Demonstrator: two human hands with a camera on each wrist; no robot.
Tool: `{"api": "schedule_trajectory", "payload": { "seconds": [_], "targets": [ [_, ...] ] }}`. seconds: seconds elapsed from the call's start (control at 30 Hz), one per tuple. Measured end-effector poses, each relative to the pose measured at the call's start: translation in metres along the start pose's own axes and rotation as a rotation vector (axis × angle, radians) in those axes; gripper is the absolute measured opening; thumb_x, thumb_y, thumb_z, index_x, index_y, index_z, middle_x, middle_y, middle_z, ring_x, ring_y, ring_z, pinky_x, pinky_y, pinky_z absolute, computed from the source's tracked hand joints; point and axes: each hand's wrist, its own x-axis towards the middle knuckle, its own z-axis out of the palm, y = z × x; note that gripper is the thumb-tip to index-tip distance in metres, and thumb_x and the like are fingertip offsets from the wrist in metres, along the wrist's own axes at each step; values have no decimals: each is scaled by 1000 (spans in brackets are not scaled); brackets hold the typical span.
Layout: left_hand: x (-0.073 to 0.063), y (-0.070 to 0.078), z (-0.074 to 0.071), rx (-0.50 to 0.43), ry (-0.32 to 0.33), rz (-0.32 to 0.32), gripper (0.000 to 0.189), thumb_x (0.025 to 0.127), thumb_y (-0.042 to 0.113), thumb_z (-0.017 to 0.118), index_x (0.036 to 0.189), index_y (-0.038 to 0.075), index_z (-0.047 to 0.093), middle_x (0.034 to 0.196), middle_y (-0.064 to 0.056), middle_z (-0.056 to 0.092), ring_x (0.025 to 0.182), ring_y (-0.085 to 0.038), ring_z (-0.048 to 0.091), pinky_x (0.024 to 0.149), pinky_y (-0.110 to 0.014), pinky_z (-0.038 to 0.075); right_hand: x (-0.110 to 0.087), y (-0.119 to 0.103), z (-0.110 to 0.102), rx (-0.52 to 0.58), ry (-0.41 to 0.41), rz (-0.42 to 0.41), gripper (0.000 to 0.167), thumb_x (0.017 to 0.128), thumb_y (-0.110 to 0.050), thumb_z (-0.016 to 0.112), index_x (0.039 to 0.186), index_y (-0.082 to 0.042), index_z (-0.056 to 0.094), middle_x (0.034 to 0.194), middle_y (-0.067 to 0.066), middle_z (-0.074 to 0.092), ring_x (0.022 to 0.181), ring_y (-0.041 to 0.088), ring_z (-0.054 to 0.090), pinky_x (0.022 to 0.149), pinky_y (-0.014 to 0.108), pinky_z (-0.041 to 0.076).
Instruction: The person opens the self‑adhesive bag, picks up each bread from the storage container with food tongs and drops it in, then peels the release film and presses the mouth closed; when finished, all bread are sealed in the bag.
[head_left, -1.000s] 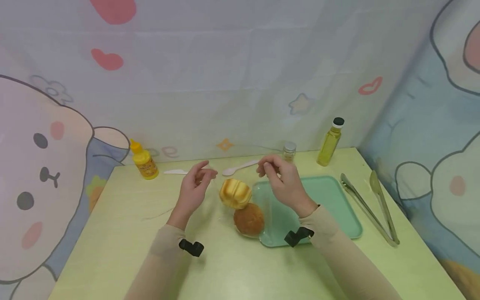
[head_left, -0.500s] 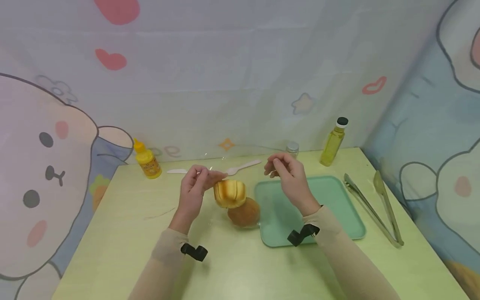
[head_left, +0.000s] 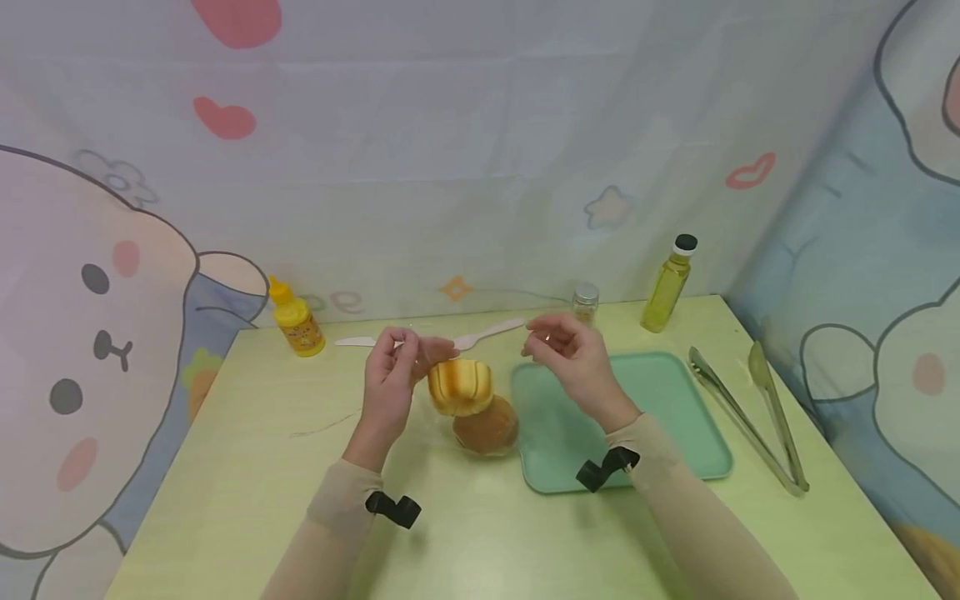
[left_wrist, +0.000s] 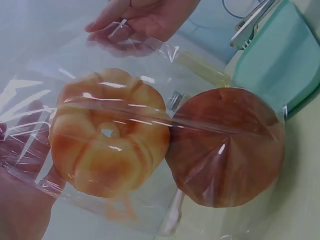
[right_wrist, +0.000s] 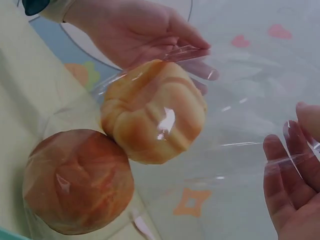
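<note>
A clear plastic bag (right_wrist: 240, 145) hangs between my two hands over the table. Inside it are a fluted golden bread (head_left: 461, 387) and, below that, a round brown bun (head_left: 486, 426). My left hand (head_left: 390, 367) pinches the bag's upper left side between thumb and fingers, right by the fluted bread. With thumb and fingertips close together, my right hand (head_left: 570, 362) grips the opposite edge, above the green tray (head_left: 622, 425). In the left wrist view, the film stretches from one hand to the other in front of both breads (left_wrist: 110, 132).
Metal tongs (head_left: 750, 425) lie right of the tray. An oil bottle (head_left: 667, 287) and a small lidded jar (head_left: 585, 302) stand at the back. A white plastic knife (head_left: 354, 342), a pale spoon (head_left: 487, 334) and a yellow squeeze bottle (head_left: 296, 321) are along the back left.
The bag with both breads has swung left, so the bun no longer overlaps the tray's edge. My left fingers have come across to the fluted bread; my right hand dipped slightly.
</note>
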Motion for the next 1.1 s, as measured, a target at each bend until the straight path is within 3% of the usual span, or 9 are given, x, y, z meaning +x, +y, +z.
{"api": "schedule_trajectory", "payload": {
  "seconds": [0.1, 0.2, 0.33, 0.47, 0.6, 0.8, 1.1],
  "targets": [
    [-2, 0, -4, 30, 17, 25, 31, 113, 24, 50, 101, -5, 49, 103, -10, 80, 99, -22, 78, 99, -41, 59, 2, 0, -3, -29, 26, -41, 10, 101, -2, 69, 107, 6, 72, 89, -1, 75, 85, 21, 72, 76, 27, 60],
    [-2, 0, -11, 96, 18, 67, 29, 111, 16, 54, 100, -10, 53, 103, -14, 80, 100, -20, 78, 100, -41, 58, 4, -1, -6, -28, 28, -56, 8, 100, 0, 69, 103, 4, 75, 89, -1, 76, 84, 17, 72, 77, 27, 60],
    [-2, 4, -21, 191, 7, 93, 20, 107, 6, 61, 100, -12, 65, 102, -15, 80, 97, -17, 77, 97, -35, 60, 5, -4, -10, -21, 17, -61, 10, 100, 0, 69, 105, 4, 76, 91, -2, 77, 88, 13, 73, 81, 26, 61],
    [-2, 11, -32, 198, -1, 83, 14, 100, -1, 68, 103, -12, 75, 98, -7, 81, 93, -16, 77, 90, -33, 62, 5, -8, -12, -37, 1, -77, 13, 100, 0, 69, 109, 6, 77, 95, 4, 78, 91, 13, 72, 84, 27, 60],
    [-1, 17, -39, 195, -41, 78, 14, 98, -3, 70, 104, -15, 75, 96, -3, 81, 91, -16, 78, 87, -34, 63, 4, -10, -13, -85, -16, -91, 16, 100, 0, 70, 112, 4, 78, 99, 15, 76, 90, 14, 72, 82, 28, 60],
    [2, 20, -46, 260, -88, 79, 13, 97, -2, 72, 107, -9, 78, 94, -4, 81, 85, -16, 78, 84, -33, 63, 4, -14, -13, -137, -31, -106, 17, 100, 0, 70, 114, 1, 79, 100, 23, 74, 87, 16, 73, 75, 26, 60],
    [5, 28, -52, 149, -166, 73, 21, 94, -11, 71, 115, -9, 73, 99, -8, 81, 82, -28, 80, 75, -43, 65, 5, -23, -16, -147, -85, -152, 17, 98, 4, 70, 113, 1, 79, 98, 22, 74, 85, 25, 75, 73, 26, 61]
  ]
}}
